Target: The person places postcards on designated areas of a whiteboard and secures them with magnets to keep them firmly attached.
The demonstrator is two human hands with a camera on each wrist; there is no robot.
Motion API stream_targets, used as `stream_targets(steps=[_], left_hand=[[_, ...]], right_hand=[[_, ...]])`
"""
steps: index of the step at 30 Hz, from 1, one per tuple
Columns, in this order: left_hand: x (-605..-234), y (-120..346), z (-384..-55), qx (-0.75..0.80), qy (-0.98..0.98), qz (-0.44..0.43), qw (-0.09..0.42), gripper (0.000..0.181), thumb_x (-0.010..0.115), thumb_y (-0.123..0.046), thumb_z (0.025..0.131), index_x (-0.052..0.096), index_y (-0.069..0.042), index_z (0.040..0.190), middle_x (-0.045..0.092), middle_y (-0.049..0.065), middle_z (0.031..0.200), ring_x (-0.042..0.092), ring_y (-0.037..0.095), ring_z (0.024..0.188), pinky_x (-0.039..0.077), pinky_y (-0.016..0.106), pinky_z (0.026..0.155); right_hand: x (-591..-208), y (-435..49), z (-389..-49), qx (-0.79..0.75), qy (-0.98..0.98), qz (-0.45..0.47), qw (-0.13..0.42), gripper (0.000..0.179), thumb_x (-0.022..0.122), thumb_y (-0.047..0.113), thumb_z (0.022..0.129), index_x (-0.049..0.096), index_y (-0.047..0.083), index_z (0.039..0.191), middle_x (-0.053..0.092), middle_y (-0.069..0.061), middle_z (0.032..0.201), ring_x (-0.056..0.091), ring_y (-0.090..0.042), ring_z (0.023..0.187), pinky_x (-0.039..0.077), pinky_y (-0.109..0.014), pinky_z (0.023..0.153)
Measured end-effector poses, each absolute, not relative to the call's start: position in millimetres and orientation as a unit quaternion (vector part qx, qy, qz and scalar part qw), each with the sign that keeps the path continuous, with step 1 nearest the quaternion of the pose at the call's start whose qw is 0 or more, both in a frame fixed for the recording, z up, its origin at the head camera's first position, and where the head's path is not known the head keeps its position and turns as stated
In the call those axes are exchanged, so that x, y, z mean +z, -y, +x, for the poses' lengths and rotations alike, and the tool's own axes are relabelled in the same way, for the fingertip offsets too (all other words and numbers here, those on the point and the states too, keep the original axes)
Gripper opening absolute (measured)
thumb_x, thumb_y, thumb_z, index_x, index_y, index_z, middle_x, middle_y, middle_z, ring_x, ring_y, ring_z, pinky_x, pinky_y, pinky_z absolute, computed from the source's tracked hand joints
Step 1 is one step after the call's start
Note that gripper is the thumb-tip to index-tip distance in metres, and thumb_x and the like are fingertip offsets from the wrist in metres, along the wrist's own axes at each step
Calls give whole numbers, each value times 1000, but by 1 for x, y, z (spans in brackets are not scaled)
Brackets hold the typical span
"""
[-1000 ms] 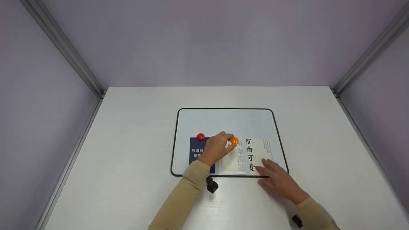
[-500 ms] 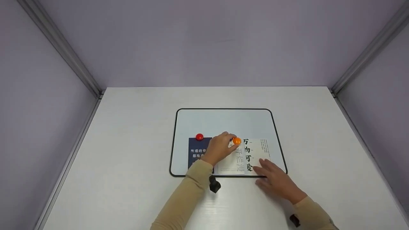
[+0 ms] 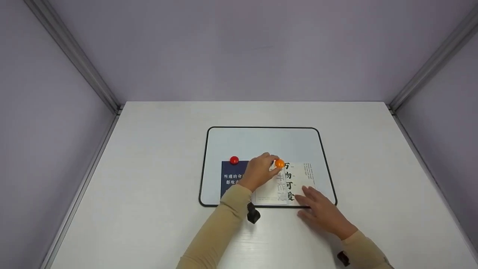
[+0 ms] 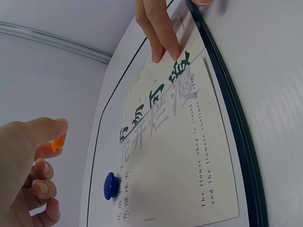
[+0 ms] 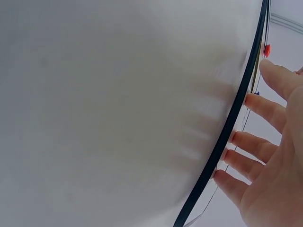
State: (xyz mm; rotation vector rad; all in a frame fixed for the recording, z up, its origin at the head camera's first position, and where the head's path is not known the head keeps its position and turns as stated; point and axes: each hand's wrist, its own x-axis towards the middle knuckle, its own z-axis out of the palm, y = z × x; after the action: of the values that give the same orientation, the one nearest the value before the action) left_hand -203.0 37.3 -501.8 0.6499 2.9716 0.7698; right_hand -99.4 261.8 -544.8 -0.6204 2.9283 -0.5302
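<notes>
My left hand (image 3: pixel 259 172) pinches an orange round magnet (image 3: pixel 279 163) between thumb and index finger, near the top left of the right-hand cream card (image 3: pixel 302 175) with large dark characters. My right hand (image 3: pixel 323 215) has its fingers extended, with fingertips on that card's lower part, at the front edge of the whiteboard (image 3: pixel 261 142). A middle cream card (image 4: pixel 175 175) with pale grey characters overlaps the right card's edge. On the middle card's top edge sits a blue magnet (image 4: pixel 111 186), mostly hidden by my left hand in the head view.
A dark blue card (image 3: pixel 232 170) lies on the board's left side, with a red magnet (image 3: pixel 234 160) at its top edge. The black-framed board lies on a white table (image 3: pixel 157 168) enclosed by pale walls (image 3: pixel 239 52).
My left hand has moved a little to the right with the orange magnet, away from the blue one. My right hand and the card under its fingertips have shifted slightly left.
</notes>
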Motion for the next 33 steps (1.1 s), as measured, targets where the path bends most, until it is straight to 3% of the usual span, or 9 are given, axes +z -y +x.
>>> stream_targets(steps=[13,23,33], left_hand=[[-503,-47,-209,239,-948,211,20,36,63,-35,93,66,-14,122,70,4,111,69,17,98,57,28,92],[-514,-62,-208,230,-948,222,-5,34,61,-34,94,66,-16,122,71,2,107,69,16,93,58,27,88],[-520,-77,-207,230,-949,215,15,37,61,-35,94,64,-16,126,70,2,109,69,14,93,58,26,89]], right_hand=[[-544,-262,-99,-178,-960,-210,42,47,67,32,88,60,13,130,48,-20,146,44,-44,136,41,-56,109],[-544,-262,-98,-173,-962,-209,40,47,68,31,87,59,13,130,48,-21,145,44,-44,135,41,-56,108],[-546,-262,-100,-175,-961,-207,46,46,68,30,88,60,13,130,48,-21,145,44,-44,136,41,-56,109]])
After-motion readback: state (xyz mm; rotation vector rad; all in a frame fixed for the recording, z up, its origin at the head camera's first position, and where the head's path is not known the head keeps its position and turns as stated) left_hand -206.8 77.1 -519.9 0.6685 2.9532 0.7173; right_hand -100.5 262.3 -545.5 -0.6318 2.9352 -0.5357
